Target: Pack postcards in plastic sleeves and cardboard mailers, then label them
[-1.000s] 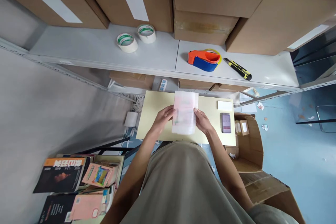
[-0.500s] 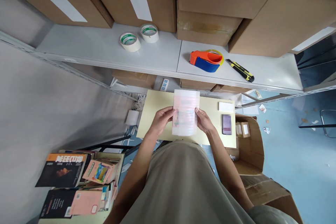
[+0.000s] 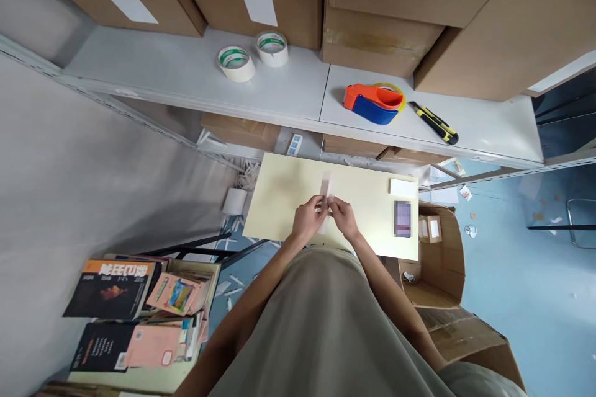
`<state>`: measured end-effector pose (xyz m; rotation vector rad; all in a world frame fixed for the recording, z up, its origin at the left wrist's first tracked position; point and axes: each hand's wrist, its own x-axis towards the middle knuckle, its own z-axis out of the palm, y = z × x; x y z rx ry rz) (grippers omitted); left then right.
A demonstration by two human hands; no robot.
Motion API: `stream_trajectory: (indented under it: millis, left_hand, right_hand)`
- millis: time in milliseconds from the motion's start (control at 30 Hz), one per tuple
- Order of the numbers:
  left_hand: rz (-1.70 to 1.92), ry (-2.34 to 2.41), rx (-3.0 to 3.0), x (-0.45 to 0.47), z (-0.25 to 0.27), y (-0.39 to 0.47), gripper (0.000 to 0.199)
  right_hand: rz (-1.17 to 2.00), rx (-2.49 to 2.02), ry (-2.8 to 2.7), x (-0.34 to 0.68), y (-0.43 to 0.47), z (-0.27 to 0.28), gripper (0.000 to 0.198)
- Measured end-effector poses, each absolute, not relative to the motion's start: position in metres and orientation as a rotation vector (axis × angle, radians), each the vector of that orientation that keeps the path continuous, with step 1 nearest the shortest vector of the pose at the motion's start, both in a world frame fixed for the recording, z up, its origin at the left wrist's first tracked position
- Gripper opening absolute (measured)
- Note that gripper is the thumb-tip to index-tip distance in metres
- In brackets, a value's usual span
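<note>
Over the middle of the pale yellow table (image 3: 279,198), both my hands hold a thin booklet (image 3: 326,182) in a translucent whitish cover. It is turned on edge, so only a narrow pinkish-white strip of it shows. My left hand (image 3: 307,221) is closed on its left side, fingers bent inward. From the right, my right hand (image 3: 343,218) pinches it, thumb and fingers close to the left fingertips. The lower end of the booklet is partly hidden behind my fingers.
A blurred phone (image 3: 403,219) and a white box (image 3: 403,188) lie at the table's right. Above runs a grey shelf (image 3: 288,96) with tape rolls (image 3: 236,64), a tape dispenser (image 3: 374,103) and a utility knife (image 3: 434,123). Books (image 3: 112,288) are stacked lower left; an open carton (image 3: 442,260) stands right.
The booklet has turned from lying broad face up to standing on edge. My hands have come closer together around it. The view has shifted slightly.
</note>
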<state>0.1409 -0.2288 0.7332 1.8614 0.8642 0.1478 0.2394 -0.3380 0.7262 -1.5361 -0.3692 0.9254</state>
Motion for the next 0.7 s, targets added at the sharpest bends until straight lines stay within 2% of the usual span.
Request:
stream_trajectory:
  millis: [200, 367, 433, 533, 700]
  left_hand:
    - [0.252, 0.88, 1.608, 0.135, 0.739, -0.197, 0.027]
    - [0.246, 0.868, 1.222, 0.112, 0.749, -0.165, 0.048]
    - [0.239, 0.848, 1.176, 0.101, 0.755, -0.156, 0.052]
    - [0.213, 0.823, 1.141, 0.088, 0.759, -0.146, 0.053]
    - [0.198, 0.844, 1.107, 0.07, 0.744, -0.131, 0.059]
  right_hand:
    - [0.931, -1.48, -0.4, 0.253, -0.338, 0.743, 0.059]
    - [0.719, -1.629, -0.349, 0.273, -0.345, 0.756, 0.057]
    - [0.802, -1.596, -0.339, 0.271, -0.343, 0.759, 0.061]
    - [0.972, -1.523, -0.376, 0.258, -0.335, 0.76, 0.056]
    - [1.012, -1.55, -0.402, 0.234, -0.308, 0.741, 0.05]
